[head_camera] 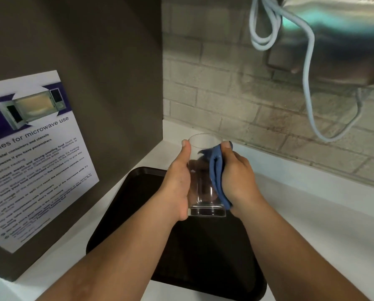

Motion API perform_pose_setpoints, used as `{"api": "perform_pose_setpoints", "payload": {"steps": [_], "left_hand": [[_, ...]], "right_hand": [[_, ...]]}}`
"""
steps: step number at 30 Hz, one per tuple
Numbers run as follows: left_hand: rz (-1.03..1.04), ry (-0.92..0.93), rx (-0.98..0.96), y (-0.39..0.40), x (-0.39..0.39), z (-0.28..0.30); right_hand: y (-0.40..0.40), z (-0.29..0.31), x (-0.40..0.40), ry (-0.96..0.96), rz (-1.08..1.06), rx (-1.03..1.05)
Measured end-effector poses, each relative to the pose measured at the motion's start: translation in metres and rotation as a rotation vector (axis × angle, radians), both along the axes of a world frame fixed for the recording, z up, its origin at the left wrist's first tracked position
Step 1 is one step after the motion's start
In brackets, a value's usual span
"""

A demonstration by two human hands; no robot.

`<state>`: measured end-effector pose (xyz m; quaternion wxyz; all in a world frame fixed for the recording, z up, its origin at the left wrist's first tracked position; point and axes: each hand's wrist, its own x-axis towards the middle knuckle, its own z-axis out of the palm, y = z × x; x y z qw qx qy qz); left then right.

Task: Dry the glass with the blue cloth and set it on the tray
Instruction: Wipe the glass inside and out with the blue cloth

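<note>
The left hand (178,181) was wrapped around the clear tumbler (205,177), thumb up near the rim, holding it upright in the air above the black tray (125,205). The right hand (238,177) was closed on the folded blue cloth (217,177), pressing it against the tumbler's right wall. The tumbler looked empty, and nothing lay on the visible part of the tray. The tray sat on a white counter (312,203), beside a dark cabinet panel bearing a microwave-use notice (34,159).
</note>
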<state>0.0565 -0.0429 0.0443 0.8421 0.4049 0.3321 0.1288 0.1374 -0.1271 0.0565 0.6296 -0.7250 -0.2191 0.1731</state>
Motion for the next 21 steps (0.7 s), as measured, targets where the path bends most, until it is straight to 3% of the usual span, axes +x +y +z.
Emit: {"api": "perform_pose_setpoints", "payload": {"steps": [7, 13, 17, 21], "left_hand": [[-0.081, -0.065, 0.060, -0.008, -0.004, 0.004], [0.047, 0.048, 0.068, 0.004, -0.002, 0.018], [0.064, 0.160, 0.236, 0.008, -0.002, 0.018], [-0.049, 0.085, 0.282, 0.005, -0.005, 0.014]], "right_hand": [[-0.005, -0.010, -0.004, -0.032, 0.046, 0.010], [-0.017, -0.015, -0.011, 0.055, 0.144, 0.035], [-0.020, -0.030, -0.035, -0.328, 0.220, -0.098], [-0.008, -0.019, -0.033, -0.463, 0.037, -0.030]]}}
